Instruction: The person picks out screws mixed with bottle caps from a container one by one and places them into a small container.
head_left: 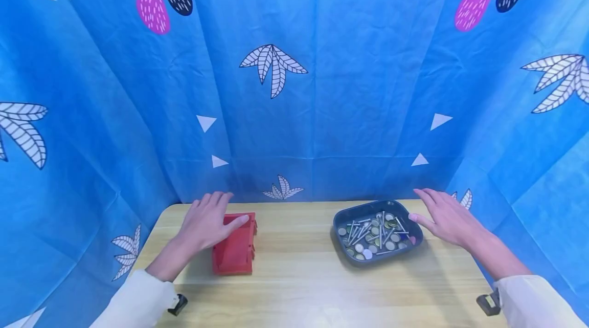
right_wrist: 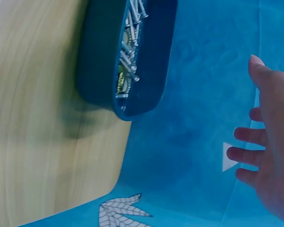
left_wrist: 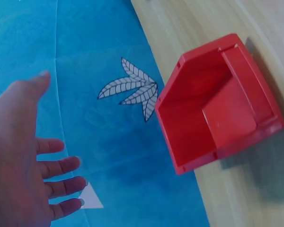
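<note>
My left hand (head_left: 205, 222) hovers over the left side of a red plastic bin (head_left: 235, 248), fingers extended and holding nothing. In the left wrist view the bin (left_wrist: 232, 109) looks bare inside, and the hand (left_wrist: 23, 156) is apart from it. On the right, a dark grey tray (head_left: 342, 256) holds a mix of screws (head_left: 381, 231) and coins or round discs (head_left: 390, 245). My right hand (head_left: 448, 218) is held at the tray's right edge, fingers extended, with nothing in it. The right wrist view shows that hand (right_wrist: 270, 146) clear of the tray (right_wrist: 99, 61).
Both containers stand on a light wooden table (head_left: 294, 266). Blue patterned cloth (head_left: 294, 128) hangs behind the table and along both sides. A small black device (head_left: 177, 305) sits at the left wrist, another black device (head_left: 489, 303) at the right.
</note>
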Demonstrator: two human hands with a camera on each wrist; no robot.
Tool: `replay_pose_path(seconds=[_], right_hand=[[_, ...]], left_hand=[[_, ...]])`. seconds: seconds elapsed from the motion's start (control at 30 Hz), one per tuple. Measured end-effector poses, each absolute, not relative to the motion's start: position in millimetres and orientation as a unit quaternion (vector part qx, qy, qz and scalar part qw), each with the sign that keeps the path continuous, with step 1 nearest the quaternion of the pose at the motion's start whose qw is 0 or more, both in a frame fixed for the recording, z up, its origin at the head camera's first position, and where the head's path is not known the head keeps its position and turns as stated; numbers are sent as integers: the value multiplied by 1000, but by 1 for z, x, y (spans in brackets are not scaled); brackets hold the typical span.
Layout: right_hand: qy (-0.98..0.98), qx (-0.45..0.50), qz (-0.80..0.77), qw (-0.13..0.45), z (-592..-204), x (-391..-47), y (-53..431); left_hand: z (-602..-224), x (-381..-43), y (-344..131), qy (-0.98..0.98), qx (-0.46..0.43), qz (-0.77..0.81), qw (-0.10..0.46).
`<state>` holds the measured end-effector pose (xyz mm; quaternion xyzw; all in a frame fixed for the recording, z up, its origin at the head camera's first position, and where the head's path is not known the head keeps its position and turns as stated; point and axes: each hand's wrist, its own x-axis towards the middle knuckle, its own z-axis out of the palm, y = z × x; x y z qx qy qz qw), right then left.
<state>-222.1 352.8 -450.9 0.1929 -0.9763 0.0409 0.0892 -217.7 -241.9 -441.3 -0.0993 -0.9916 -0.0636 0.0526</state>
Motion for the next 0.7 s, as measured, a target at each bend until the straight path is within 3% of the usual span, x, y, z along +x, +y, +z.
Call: replay_pose_path(seconds=[0.7], right_hand=[[-974,205,12,95,-486,-245,376]], left_hand=[[-470,-226,-204,-988,-121,-59,74]])
